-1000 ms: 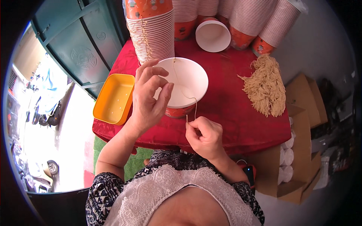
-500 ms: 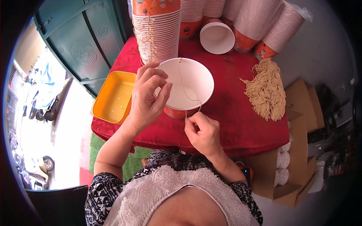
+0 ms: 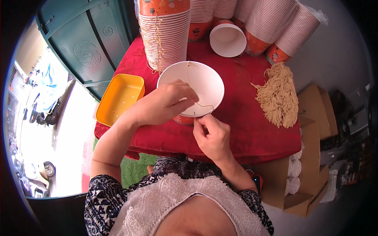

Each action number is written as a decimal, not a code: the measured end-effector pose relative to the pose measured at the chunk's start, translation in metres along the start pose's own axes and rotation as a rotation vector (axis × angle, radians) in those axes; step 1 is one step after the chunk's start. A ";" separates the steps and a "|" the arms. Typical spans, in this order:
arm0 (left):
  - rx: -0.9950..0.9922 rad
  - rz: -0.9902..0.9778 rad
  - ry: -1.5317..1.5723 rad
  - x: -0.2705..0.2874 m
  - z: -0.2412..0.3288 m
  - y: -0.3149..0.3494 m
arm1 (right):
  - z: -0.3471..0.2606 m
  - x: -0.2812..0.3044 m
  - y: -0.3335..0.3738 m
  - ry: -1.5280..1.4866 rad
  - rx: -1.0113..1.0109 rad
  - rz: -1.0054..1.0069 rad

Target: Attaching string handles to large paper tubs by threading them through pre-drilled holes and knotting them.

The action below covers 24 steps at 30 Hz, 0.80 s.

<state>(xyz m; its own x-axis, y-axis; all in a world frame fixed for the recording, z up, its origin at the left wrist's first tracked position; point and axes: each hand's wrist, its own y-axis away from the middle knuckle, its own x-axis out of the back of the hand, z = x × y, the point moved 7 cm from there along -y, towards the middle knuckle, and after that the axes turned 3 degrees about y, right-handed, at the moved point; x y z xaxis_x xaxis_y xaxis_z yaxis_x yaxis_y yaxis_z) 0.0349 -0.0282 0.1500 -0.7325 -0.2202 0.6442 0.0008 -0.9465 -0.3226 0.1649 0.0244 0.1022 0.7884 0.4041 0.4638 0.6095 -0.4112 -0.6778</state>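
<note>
Right hand pinches thin, fibrous cord; half-curled left hand, its hold unclear, overhangs the smooth round tub

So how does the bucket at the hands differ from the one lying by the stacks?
The front bucket stands upright; the back bucket is tipped, mouth toward the camera. A cord crosses the front bucket's inside; the back bucket shows none. The left hand reaches over the front bucket; neither hand touches the back one. Both are white inside, orange outside.
</note>
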 end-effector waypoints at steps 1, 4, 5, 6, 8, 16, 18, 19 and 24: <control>0.001 0.000 -0.001 0.002 0.000 -0.003 | 0.000 -0.001 0.000 -0.001 0.001 0.000; -0.038 -0.194 -0.054 -0.007 0.000 -0.011 | -0.001 0.001 -0.001 0.035 0.002 0.038; -0.084 -0.239 -0.062 -0.012 -0.002 -0.013 | -0.002 0.001 0.000 0.048 0.014 0.050; -0.130 -0.284 -0.070 -0.015 -0.003 -0.014 | -0.002 0.001 0.000 0.061 0.027 0.062; -0.107 -0.386 -0.078 -0.018 -0.007 -0.019 | -0.003 0.001 -0.001 0.059 0.040 0.078; 0.091 -0.480 -0.054 -0.027 -0.014 -0.019 | -0.007 0.012 -0.005 0.118 0.034 0.030; 0.034 -0.424 -0.065 -0.024 -0.013 -0.017 | -0.004 0.023 -0.005 0.173 0.032 -0.027; 0.036 -0.421 -0.067 -0.024 -0.013 -0.016 | -0.005 0.031 -0.007 0.194 0.026 -0.026; 0.049 -0.393 -0.106 -0.025 -0.009 -0.013 | -0.022 0.041 -0.030 0.387 0.299 -0.232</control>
<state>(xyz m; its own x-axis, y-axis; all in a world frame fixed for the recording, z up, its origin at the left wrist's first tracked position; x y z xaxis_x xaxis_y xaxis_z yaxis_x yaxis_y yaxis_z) 0.0466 -0.0087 0.1318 -0.6092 0.1398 0.7806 -0.2312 -0.9729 -0.0062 0.1812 0.0353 0.1542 0.6434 0.1033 0.7586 0.7655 -0.0736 -0.6392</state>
